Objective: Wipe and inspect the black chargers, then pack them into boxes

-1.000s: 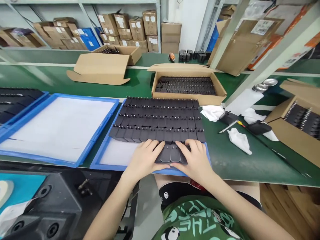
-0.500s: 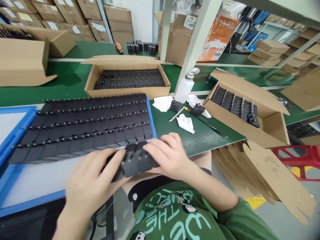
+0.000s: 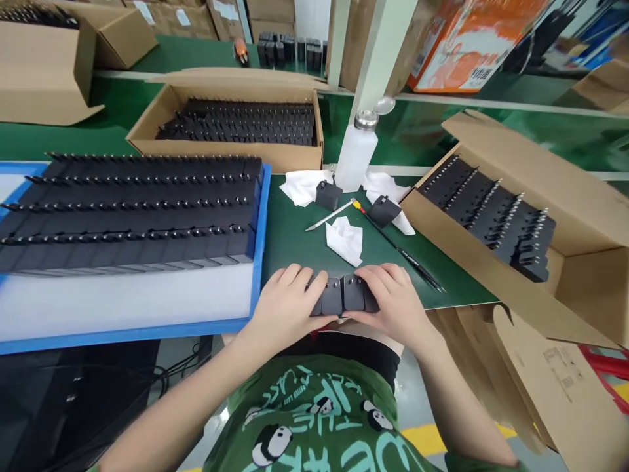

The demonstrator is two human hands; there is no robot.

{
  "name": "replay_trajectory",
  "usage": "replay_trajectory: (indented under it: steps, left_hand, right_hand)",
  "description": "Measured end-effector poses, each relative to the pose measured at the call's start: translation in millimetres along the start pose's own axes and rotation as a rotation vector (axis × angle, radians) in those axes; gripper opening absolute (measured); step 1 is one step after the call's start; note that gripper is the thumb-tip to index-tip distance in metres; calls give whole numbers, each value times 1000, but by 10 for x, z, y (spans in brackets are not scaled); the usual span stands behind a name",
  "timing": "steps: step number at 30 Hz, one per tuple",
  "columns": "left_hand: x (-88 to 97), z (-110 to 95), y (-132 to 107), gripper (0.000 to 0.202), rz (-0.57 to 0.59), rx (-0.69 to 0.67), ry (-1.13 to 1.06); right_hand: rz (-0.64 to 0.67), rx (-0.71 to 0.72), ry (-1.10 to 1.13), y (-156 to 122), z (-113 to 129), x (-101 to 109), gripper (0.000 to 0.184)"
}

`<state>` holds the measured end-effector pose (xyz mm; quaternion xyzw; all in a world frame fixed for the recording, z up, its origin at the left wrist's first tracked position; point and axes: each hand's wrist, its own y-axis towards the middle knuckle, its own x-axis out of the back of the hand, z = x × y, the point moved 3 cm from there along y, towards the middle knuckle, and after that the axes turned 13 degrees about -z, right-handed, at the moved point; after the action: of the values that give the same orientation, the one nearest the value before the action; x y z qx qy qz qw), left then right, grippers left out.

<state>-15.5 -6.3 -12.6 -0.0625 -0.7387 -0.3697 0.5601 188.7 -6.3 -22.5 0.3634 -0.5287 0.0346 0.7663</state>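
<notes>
My left hand (image 3: 285, 305) and my right hand (image 3: 393, 303) grip a short row of black plug adapters (image 3: 344, 295) from both ends, fingers curled over the top. The row sits at the near edge of the green bench (image 3: 295, 229), just right of the blue tray (image 3: 259, 216). That tray holds several long rows of the same black adapters (image 3: 132, 210) on a white liner.
An open carton of black adapters (image 3: 491, 216) stands at the right, another carton (image 3: 236, 121) behind the tray. Between them lie white wipes (image 3: 344, 239), two loose adapters (image 3: 328, 195), tweezers (image 3: 329, 216), a thin black rod (image 3: 403, 252) and a white dispenser bottle (image 3: 356, 154).
Both hands lifted the short row off the tray's front edge and carried it right, onto the green bench. The view swung right, toward the carton at the right.
</notes>
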Motion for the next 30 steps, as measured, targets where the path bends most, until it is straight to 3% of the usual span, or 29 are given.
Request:
replay_trajectory:
  steps: [3, 6, 11, 14, 17, 20, 23, 26, 28, 30]
  left_hand:
    - [102, 47, 3, 72, 65, 8, -65]
    - [159, 126, 16, 75, 117, -17, -146]
    - [70, 156, 39, 56, 40, -56, -170]
    - [46, 135, 25, 59, 33, -18, -208]
    - [107, 163, -38, 74, 50, 56, -297]
    - [162, 207, -107, 80, 41, 163, -410]
    - [144, 178, -109, 72, 20, 177, -438]
    - [95, 111, -50, 58, -39, 130, -404]
    - [66, 93, -16, 53, -81, 135, -406]
    - [41, 98, -4, 51, -93, 156, -443]
  right_hand:
    - [-17, 10, 8, -35, -30, 89, 72]
    - [-118, -78, 81, -118, -78, 218, 92]
    - [-68, -223, 272, -251, -112, 123, 61]
    - [-39, -238, 329, -250, -141, 79, 74]
    - [-106, -284, 433, -155, -269, 222, 81]
    - [-197, -358, 446, 103, -481, 400, 47]
    - [55, -210, 436, 504, -612, 277, 33]
    - [338, -33, 378, 849, -694, -115, 36]
    - [399, 17, 300, 990, -731, -341, 31]
    - [335, 31, 244, 1035, -709, -376, 20]
